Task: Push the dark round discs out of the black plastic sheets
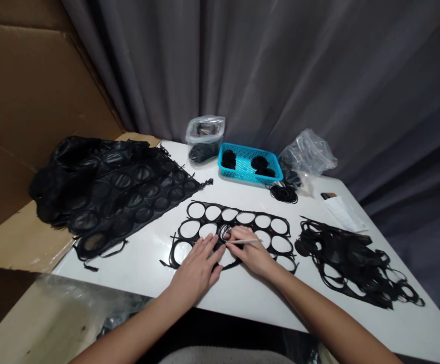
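A black sheet with rows of round holes (198,219) lies flat on the white table in front of me. My left hand (197,265) rests on its left part, fingers stretched out and pressing down. My right hand (251,253) pinches a thin, pale, pen-like stick (247,241), its left end close to my left fingertips. Just beyond my fingers, thin black loops (225,231) sit in a hole near the middle of the sheet. My hands cover part of the sheet, and I cannot make out what the stick's end touches.
A blue basket (250,178) at the back holds black coiled bundles. Beside it are a plastic-lined tub (205,144), a clear bag (311,154) and a loose black coil (283,193). Black material (106,187) is heaped left, perforated black scraps (356,258) right, near white paper (345,212).
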`<state>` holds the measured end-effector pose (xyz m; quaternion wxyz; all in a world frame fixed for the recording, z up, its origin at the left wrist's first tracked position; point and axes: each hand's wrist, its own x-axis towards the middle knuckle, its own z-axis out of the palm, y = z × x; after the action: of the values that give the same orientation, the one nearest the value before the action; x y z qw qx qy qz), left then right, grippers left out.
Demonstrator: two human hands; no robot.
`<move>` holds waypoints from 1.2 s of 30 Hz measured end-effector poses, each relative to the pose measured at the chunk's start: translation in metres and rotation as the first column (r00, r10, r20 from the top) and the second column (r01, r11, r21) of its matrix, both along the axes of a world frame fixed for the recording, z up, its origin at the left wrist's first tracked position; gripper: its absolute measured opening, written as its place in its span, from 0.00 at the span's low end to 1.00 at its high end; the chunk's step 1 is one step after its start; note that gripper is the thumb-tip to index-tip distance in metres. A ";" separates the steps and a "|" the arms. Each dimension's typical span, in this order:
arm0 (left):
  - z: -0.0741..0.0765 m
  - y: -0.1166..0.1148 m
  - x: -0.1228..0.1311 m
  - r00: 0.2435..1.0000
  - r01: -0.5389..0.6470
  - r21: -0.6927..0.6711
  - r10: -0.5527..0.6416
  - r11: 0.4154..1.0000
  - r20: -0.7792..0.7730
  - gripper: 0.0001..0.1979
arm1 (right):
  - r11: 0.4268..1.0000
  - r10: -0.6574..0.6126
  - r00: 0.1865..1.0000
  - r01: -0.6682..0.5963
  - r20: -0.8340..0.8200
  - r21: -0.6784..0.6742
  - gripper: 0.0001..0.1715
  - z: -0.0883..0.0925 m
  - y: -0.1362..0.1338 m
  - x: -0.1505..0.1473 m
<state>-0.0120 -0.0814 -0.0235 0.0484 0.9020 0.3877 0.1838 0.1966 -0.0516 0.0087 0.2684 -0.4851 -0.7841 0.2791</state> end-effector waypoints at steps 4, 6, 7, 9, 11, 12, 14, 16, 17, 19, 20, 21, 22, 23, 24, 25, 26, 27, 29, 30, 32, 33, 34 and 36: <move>0.000 0.000 -0.001 1.000 0.005 0.001 -0.005 1.000 -0.010 0.25 | 0.981 0.069 0.987 -0.093 0.146 0.167 0.07 -0.006 -0.012 -0.004; 0.000 0.000 -0.001 1.000 0.005 0.009 -0.005 1.000 -0.009 0.25 | 0.958 0.087 0.967 -0.147 0.240 0.245 0.07 -0.006 -0.013 -0.007; 0.001 0.000 -0.001 1.000 0.006 0.011 -0.006 1.000 -0.007 0.25 | 0.952 0.075 0.959 -0.151 0.274 0.266 0.07 -0.004 -0.009 -0.007; 0.001 0.000 -0.001 1.000 0.009 0.011 -0.009 1.000 -0.001 0.24 | 0.950 -0.023 0.952 -0.076 0.307 0.304 0.06 0.001 0.009 -0.001; 0.000 0.000 -0.001 1.000 0.012 0.005 -0.012 1.000 0.004 0.23 | 0.928 -0.204 0.932 0.087 0.298 0.362 0.08 0.009 0.036 0.014; -0.001 0.000 -0.002 1.000 0.009 0.003 -0.009 1.000 0.008 0.23 | 0.901 -0.311 0.910 0.190 0.275 0.391 0.09 0.014 0.050 0.023; -0.001 0.000 -0.003 1.000 0.005 -0.005 -0.004 1.000 0.019 0.23 | 0.851 -0.441 0.878 0.343 0.186 0.399 0.09 0.026 0.073 0.042; 0.000 0.002 -0.004 0.999 0.016 -0.031 -0.014 0.999 0.038 0.23 | 0.862 -0.449 0.889 0.407 0.084 0.304 0.10 0.037 0.085 0.055; 0.003 0.004 -0.004 0.998 0.023 -0.057 -0.020 0.998 0.054 0.22 | 0.887 -0.422 0.906 0.404 0.037 0.224 0.11 0.042 0.085 0.059; 0.014 0.012 -0.003 0.992 0.030 -0.136 -0.013 0.990 0.122 0.20 | 0.939 -0.341 0.938 0.343 -0.062 0.020 0.14 0.051 0.079 0.060; 0.021 0.017 -0.001 0.984 0.030 -0.192 0.004 0.981 0.175 0.21 | 0.952 -0.302 0.946 0.292 -0.118 -0.091 0.15 0.055 0.072 0.058; 0.030 0.023 0.001 0.969 0.038 -0.249 0.025 0.968 0.245 0.23 | 0.952 -0.270 0.946 0.234 -0.181 -0.199 0.16 0.058 0.065 0.055; 0.039 0.030 0.005 0.948 0.065 -0.316 0.041 0.947 0.317 0.28 | 0.940 -0.245 0.936 0.166 -0.251 -0.300 0.17 0.061 0.058 0.052; 0.048 0.037 0.009 0.920 0.123 -0.378 0.037 0.918 0.389 0.32 | 0.918 -0.229 0.919 0.094 -0.320 -0.385 0.18 0.065 0.051 0.049; 0.056 0.044 0.013 0.884 0.206 -0.425 0.017 0.882 0.466 0.36 | 0.891 -0.224 0.897 0.030 -0.381 -0.453 0.19 0.067 0.044 0.046; 0.063 0.051 0.018 0.843 0.300 -0.465 -0.003 0.833 0.539 0.39 | 0.861 -0.226 0.874 -0.028 -0.431 -0.507 0.21 0.070 0.038 0.044; 0.068 0.058 0.023 0.798 0.402 -0.500 -0.025 0.767 0.602 0.41 | 0.832 -0.230 0.851 -0.080 -0.473 -0.548 0.23 0.073 0.032 0.042; 0.072 0.064 0.028 0.752 0.501 -0.527 -0.044 0.687 0.658 0.42 | 0.807 -0.237 0.830 -0.122 -0.505 -0.578 0.24 0.075 0.028 0.041; 0.077 0.074 0.037 0.674 0.649 -0.552 -0.059 0.523 0.737 0.43 | 0.765 -0.254 0.801 -0.176 -0.542 -0.619 0.26 0.079 0.020 0.042; 0.078 0.077 0.041 0.648 0.693 -0.559 -0.054 0.456 0.759 0.42 | 0.747 -0.264 0.789 -0.197 -0.555 -0.635 0.26 0.080 0.017 0.043; 0.078 0.082 0.048 0.633 0.729 -0.584 -0.029 0.357 0.773 0.41 | 0.708 -0.282 0.768 -0.239 -0.576 -0.665 0.26 0.080 0.012 0.046; 0.077 0.084 0.050 0.641 0.728 -0.604 -0.010 0.324 0.767 0.40 | 0.686 -0.288 0.756 -0.266 -0.589 -0.677 0.26 0.079 0.009 0.048; 0.076 0.084 0.051 0.651 0.723 -0.624 0.010 0.296 0.759 0.38 | 0.662 -0.288 0.742 -0.302 -0.606 -0.685 0.25 0.076 0.006 0.049; 0.075 0.084 0.051 0.670 0.712 -0.656 0.035 0.250 0.741 0.34 | 0.605 -0.278 0.701 -0.404 -0.657 -0.686 0.24 0.067 -0.005 0.050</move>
<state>0.0386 0.0028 0.0511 0.7162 0.6509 0.1537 0.1995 0.2469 -0.0563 0.0753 0.2933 -0.3733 -0.4263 0.7700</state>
